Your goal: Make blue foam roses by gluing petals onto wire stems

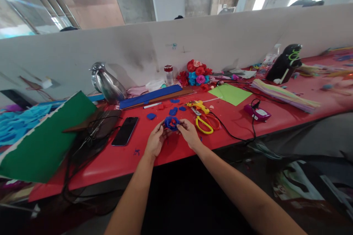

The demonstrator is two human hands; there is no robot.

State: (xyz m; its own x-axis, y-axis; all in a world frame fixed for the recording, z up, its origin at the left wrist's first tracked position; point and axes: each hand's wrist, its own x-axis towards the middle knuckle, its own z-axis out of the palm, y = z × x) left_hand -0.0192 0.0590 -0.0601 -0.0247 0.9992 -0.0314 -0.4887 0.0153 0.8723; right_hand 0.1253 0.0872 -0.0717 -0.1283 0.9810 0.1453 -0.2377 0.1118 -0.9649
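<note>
Pinching the blue flower (171, 123) by its left edge with our left hand (156, 138) and by its right edge with our right hand (188, 133), we held it just below the centre of the frame, over the red bench (154, 154). Left of our hands we had a dark phone (125, 131) lying flat; just right of them lay scissors (197, 119) with yellow and orange handles. Farther right we saw a purple box (256, 114) with a black plug at it. Beyond the flower, near the centre, we had loose blue petals (173, 111), a white pen (152, 105) and a yellow glue gun (202, 107). Behind these we saw a long blue strip (154, 95) left of centre and a lime-green sheet (231, 93) right of centre. Farther back, below the pale partition (234, 36), stood a steel jug (109, 82) left of centre, a red-lidded jar (168, 75) near the upper middle and, beside it, a bunch of red, blue and pink flowers (197, 71).
</note>
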